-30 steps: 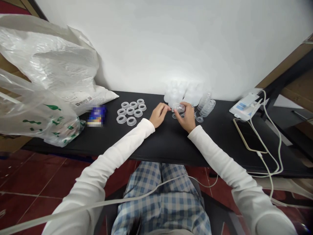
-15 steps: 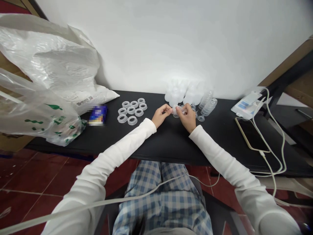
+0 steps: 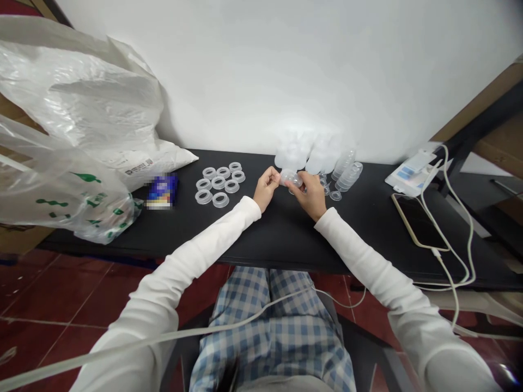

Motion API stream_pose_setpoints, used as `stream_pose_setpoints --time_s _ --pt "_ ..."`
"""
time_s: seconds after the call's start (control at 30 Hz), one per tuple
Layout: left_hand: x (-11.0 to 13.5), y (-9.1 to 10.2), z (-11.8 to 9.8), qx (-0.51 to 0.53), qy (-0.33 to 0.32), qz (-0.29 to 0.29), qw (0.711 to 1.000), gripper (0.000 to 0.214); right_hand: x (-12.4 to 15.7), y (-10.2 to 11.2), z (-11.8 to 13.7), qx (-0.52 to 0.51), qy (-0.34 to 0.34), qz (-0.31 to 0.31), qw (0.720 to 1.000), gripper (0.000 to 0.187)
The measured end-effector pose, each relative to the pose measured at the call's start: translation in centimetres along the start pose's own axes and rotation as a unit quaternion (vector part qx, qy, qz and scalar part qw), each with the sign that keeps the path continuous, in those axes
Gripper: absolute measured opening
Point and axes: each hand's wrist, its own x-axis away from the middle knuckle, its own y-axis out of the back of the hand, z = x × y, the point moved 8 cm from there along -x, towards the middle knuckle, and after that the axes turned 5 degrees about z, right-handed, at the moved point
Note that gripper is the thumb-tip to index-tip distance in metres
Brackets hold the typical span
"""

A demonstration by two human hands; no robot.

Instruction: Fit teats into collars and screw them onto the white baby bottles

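A small clear plastic piece (image 3: 291, 177) is held between both hands just above the black table (image 3: 286, 234). My left hand (image 3: 266, 187) pinches its left end with closed fingers. My right hand (image 3: 309, 191) grips its right side, fingers curled round it. Just behind the hands stand stacks of clear plastic cups (image 3: 322, 155), with a few small clear parts (image 3: 335, 195) lying beside them. To the left lie several white plastic rings (image 3: 219, 183) in rows.
Large plastic bags (image 3: 69, 136) fill the table's left end, with a small blue packet (image 3: 162, 190) beside them. A phone (image 3: 414, 220) on a white cable and a white box (image 3: 408, 171) sit at the right. A white wall runs behind.
My left hand has come over from the table and closed on the clear piece that my right hand held alone. Both hands have lifted slightly.
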Motion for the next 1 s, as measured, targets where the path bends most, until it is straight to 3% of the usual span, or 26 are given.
stream_pose_setpoints --time_s 0.2,0.3,0.4,0.53,0.7,0.8,1.0 --pt "-0.4 0.5 0.7 0.013 0.059 -0.011 0.998 0.039 -0.3 -1.0 0.1 0.047 0.125 0.095 0.987 0.037" --pt "-0.7 0.6 0.8 0.017 0.074 -0.005 0.997 0.035 -0.1 -1.0 0.1 0.04 0.175 0.121 0.976 0.029" --pt "-0.9 0.7 1.1 0.012 0.088 0.006 0.996 0.034 0.1 -0.9 0.2 0.026 0.207 0.138 0.968 0.035" --pt "-0.9 0.7 1.5 0.019 0.112 0.02 0.993 0.041 0.1 -0.8 0.5 0.018 0.222 0.162 0.961 0.037" --pt "-0.5 0.4 2.2 0.079 0.191 0.032 0.978 0.045 0.2 -0.6 0.6 -0.001 0.226 0.195 0.954 0.029" --pt "-0.2 0.1 2.3 0.084 0.23 0.045 0.969 0.042 0.2 -0.6 0.6 0.0 0.217 0.208 0.954 0.035" --pt "-0.1 -0.4 2.1 0.076 0.223 0.058 0.97 0.047 0.2 -0.6 0.8 -0.025 0.188 0.225 0.956 0.03"
